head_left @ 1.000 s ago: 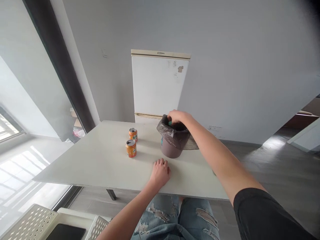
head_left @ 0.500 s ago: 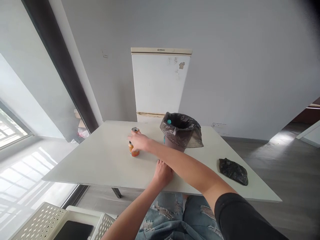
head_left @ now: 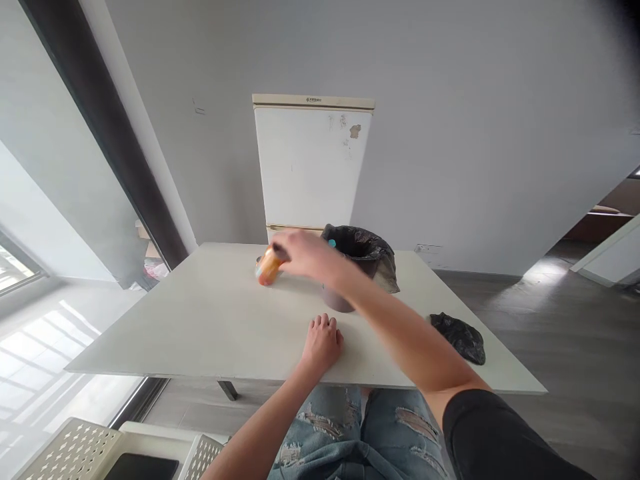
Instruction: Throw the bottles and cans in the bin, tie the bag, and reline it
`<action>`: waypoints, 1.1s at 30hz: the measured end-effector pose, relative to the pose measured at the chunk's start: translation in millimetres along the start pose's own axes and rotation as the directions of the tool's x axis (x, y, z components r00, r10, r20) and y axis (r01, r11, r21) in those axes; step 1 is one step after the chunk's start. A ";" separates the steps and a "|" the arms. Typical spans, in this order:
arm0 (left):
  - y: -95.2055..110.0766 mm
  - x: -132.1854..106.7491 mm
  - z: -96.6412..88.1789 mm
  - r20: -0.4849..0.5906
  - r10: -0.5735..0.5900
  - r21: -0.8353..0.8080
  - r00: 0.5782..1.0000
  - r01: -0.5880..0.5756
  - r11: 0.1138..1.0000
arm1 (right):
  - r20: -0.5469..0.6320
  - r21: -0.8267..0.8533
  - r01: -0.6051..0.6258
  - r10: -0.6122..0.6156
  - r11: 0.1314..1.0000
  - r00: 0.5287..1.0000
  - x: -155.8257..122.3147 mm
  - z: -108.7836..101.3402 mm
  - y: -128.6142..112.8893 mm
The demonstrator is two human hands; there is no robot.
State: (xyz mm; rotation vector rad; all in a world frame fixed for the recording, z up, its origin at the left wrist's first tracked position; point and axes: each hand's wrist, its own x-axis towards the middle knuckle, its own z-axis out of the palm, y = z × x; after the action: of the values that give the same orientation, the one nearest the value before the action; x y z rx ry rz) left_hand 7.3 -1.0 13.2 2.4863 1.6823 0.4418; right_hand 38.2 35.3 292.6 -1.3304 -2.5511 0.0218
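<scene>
Orange can (head_left: 269,268): gripped in the right hand (head_left: 303,253), just to the left of that hand, tilted, smeared by blur; cannot tell whether touching the table (head_left: 200,320) or clear of it.
Right hand: closed around the can, turned with its back upward, blurred as well.
Second can (head_left: 259,259): mostly hidden behind the can in the right hand, visible only as a sliver.
Bin (head_left: 336,299): upright on the table, to the right of the right hand, beyond the left hand (head_left: 323,341), partly covered by the right forearm (head_left: 380,313).
Bin bag (head_left: 386,275): dark, lining the bin, folded over the rim, hanging loose on the side away from the right hand.
Teal thing (head_left: 332,244): at the bin's mouth, just right of the right hand, too small to identify.
Left hand: resting on the table, apart from the bin, curled at the fingers; cannot tell how tightly, or over what.
Black bag (head_left: 463,338): crumpled on the table, well to the right of the left hand.
Table: pale, spread beneath both hands.
Fridge (head_left: 310,167): white, beyond the right hand, past the table's far edge.
Basket (head_left: 70,447): to the left of the left hand and nearer, with a dark flat thing (head_left: 143,467) inside.
Jeans (head_left: 315,433): ripped, on the near side of the left hand.
</scene>
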 end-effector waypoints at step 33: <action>0.0 -0.7 -4.5 0.019 0.005 -0.044 1.000 -0.004 0.999 | -0.020 -0.136 -0.011 0.009 0.991 1.000 36.2 51.6 2.6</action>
State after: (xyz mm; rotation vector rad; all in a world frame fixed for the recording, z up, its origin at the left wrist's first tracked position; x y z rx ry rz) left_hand 5.7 -2.0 17.4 2.4553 1.6425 0.4493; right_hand 8.3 71.6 250.6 -1.3847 -2.5696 -0.1662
